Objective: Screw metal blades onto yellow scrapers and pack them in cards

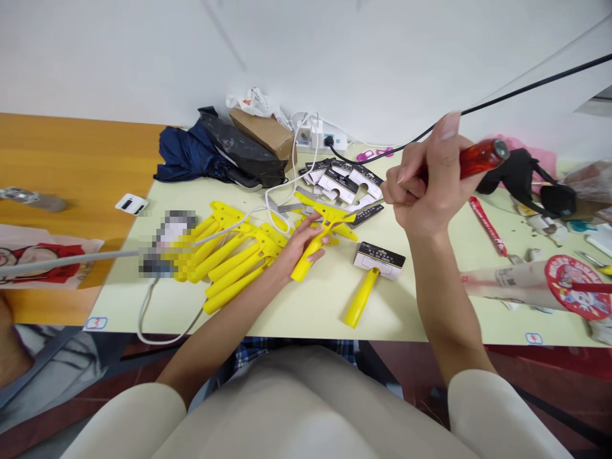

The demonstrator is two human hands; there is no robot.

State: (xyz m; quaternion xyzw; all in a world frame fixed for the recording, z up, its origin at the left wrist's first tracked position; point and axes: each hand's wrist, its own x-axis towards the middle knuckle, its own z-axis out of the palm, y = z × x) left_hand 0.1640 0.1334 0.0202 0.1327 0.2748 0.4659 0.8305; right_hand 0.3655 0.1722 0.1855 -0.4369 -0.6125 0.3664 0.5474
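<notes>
Your left hand (300, 247) grasps a yellow handle (329, 215), right hand (433, 175) a red tool (480, 157); brace near the desk's (310, 313) front edge.

1 red handle (479, 159), 2 number stickers (534, 338)

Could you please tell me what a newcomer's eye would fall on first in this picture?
Probably the cluster of bright yellow handles left of centre on the pale table, with another yellow tool in the left grip. The translucent red handle, raised in the right grip, would likely compete, then the round, red-patterned cup lid at far right.
</notes>
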